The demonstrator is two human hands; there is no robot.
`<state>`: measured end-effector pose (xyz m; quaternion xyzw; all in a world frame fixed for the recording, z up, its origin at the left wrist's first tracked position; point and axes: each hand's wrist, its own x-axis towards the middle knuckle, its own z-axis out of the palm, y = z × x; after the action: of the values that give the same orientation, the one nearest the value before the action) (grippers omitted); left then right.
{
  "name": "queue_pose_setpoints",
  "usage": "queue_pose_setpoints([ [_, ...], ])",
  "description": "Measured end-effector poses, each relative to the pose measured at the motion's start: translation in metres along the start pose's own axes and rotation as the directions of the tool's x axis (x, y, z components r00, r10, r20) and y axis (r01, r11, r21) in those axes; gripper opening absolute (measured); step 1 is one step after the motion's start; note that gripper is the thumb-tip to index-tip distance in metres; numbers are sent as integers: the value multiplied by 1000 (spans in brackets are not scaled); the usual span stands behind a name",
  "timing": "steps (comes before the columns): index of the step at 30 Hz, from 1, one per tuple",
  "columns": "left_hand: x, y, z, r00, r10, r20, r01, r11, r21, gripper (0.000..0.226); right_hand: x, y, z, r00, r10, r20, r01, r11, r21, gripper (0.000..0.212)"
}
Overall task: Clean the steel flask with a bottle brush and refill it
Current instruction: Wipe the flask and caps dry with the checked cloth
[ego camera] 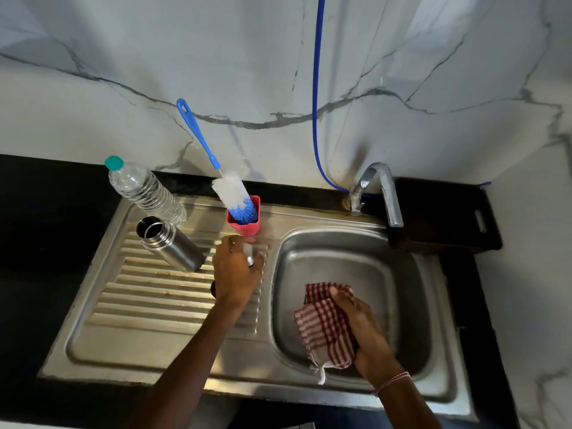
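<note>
While the open cylindrical steel flask (171, 244) stands on the ribbed steel drainboard (148, 292), near the blue-handled bottle brush (230, 193) in its red plastic cup (247, 228), the right hand (362, 326) grips a red-checked cloth (328, 329) in curled fingers over the basin (340, 261); the left hand (236, 274) hovers over a small blurred object (250, 258), its fingers' grip impossible to tell.

Person is rocking bare arms and a thread band on one wrist

They're wearing a thin twisted thread band (393, 380), red and white strands wound together, and it's sitting snug round the wrist just behind the right hand (365, 329). The left forearm (185, 360) and right forearm (408, 407) are both showing bare right down to the bottom edge of the shot, and the left hand (236, 274) is going bare too.
</note>
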<state>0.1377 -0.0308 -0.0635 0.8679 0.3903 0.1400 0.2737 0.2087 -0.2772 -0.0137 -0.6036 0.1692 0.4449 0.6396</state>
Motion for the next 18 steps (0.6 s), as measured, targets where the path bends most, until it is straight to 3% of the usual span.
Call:
queue_pose_setpoints([
  [2,-24,30,-11,978,10,207,63,936,-345,22,-2,-4,5,997,-72,26,74,994,-84,47],
  [4,-43,57,-17,852,84,517,272,773,-573,36,-3,-9,9,985,-156,78,168,966,-195,51],
  [6,-56,72,-18,780,102,617,411,660,-629,37,-4,-15,13,961,-242,136,271,923,-274,43],
  [8,-64,83,-20,803,10,596,471,603,-644,23,-7,-20,14,925,-336,175,378,856,-353,38],
  [10,-67,88,-22,870,-62,488,398,672,-625,24,-7,-22,12,898,-396,194,438,753,-491,42],
  [14,-74,108,-35,949,119,291,1,924,-382,26,-6,-19,8,841,-522,139,428,486,-763,59],
  [18,-83,131,-45,940,294,170,-274,953,-133,18,-10,-17,4,734,-661,153,490,360,-794,58],
])
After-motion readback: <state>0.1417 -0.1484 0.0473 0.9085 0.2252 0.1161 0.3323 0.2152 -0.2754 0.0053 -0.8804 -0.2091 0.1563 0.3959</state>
